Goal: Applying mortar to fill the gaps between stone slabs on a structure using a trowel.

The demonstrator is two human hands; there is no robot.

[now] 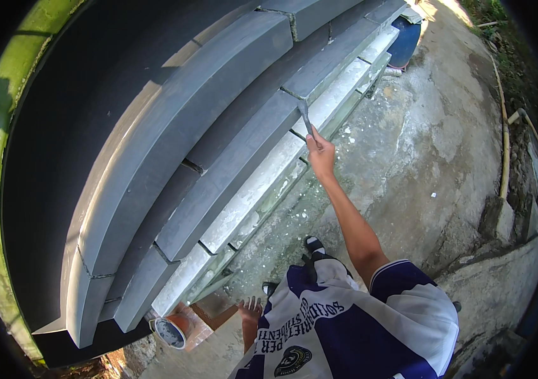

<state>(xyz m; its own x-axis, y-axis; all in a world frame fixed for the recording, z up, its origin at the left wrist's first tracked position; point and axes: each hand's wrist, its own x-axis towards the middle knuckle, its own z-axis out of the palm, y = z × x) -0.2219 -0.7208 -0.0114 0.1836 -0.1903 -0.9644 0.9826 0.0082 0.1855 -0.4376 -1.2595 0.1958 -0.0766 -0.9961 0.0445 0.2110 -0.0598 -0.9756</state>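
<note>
Fingers of the right hand close narrowly around a slim, dark grey hand tool, while those of the left hand are spread wide and bare. Nearest lies the person's white and dark blue shirt, with lettering on it; beyond its hem, a dark shoe with pale markings rests on rough, stained grey concrete ground. Left of the left hand, a round orange container with a pale rim holds grey matter. A whitish, flaking lower ledge comes between the ground and a smooth grey middle tier of blocks, and the right hand reaches across it. Above stands a broad, curved grey beam, cracked at its joints, partly sunlit along its top. Farther off are a round blue plastic barrel at the ledge's far end and a thin tan pole along the ground's right edge. As for the hand tool, its flattened, wider end meets the middle tier beside a dark joint; whether it is bristled or solid, I cannot tell.
</note>
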